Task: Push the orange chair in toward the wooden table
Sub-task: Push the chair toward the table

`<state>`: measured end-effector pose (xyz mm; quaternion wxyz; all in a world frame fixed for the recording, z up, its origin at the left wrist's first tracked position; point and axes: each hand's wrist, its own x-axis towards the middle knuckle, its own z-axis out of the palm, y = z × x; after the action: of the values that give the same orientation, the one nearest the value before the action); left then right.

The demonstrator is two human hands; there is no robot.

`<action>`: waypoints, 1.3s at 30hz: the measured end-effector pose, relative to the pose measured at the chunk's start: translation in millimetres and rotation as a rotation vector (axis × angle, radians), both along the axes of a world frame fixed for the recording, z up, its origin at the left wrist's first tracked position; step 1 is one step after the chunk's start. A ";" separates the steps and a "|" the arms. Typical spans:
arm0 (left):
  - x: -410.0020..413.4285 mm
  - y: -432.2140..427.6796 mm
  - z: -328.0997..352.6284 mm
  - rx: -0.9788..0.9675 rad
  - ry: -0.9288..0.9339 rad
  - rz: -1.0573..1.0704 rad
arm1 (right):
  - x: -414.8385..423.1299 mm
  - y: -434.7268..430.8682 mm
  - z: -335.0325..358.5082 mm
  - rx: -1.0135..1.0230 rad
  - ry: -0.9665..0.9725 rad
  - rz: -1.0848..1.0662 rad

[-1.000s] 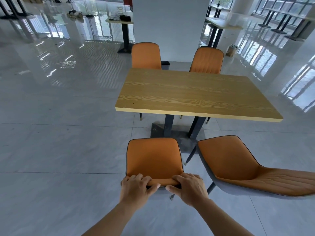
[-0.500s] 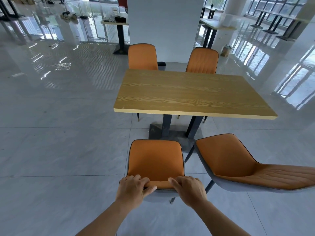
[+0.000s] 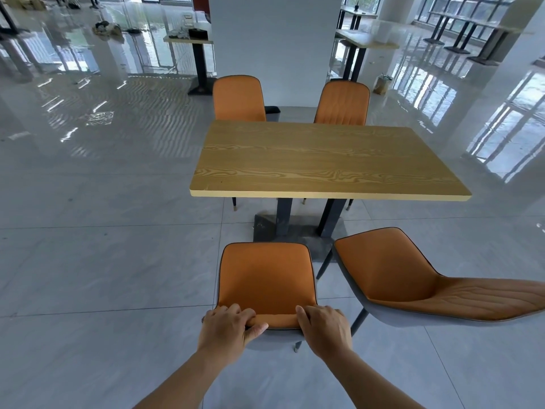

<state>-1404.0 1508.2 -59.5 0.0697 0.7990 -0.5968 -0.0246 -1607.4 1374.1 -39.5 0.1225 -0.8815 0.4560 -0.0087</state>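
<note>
An orange chair (image 3: 267, 278) with a grey shell stands on the tiled floor in front of me, its seat facing the wooden table (image 3: 324, 160). The seat's front edge sits short of the table's near edge, close to the table's dark base. My left hand (image 3: 228, 330) grips the left end of the backrest's top edge, fingers curled over it. On the right end of that same edge my right hand (image 3: 324, 329) is closed the same way.
A second orange chair (image 3: 413, 287) stands just right of mine, turned sideways. Two more orange chairs (image 3: 239, 98) (image 3: 342, 103) are tucked in at the table's far side. A white pillar (image 3: 274, 48) and other tables stand behind. Glossy floor stretches to the left.
The chair has slid a little forward toward the table with both hands still on its backrest. My view has moved forward with it.
</note>
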 end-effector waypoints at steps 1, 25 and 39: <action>0.3 -0.2 0.4 0.008 0.002 -0.001 | 0.5 0.0 -0.5 -0.003 0.001 -0.002; -0.1 -5.5 6.8 0.092 0.101 0.065 | 1.9 -1.7 6.2 0.030 0.000 0.007; -40.9 -29.9 34.4 0.057 -0.116 0.138 | -17.5 -12.2 28.1 0.058 -0.120 0.085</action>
<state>-1444.9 1478.3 -25.1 0.0138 0.8401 -0.5422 0.0096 -1624.9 1362.0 -11.4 0.1754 -0.8941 0.4098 -0.0431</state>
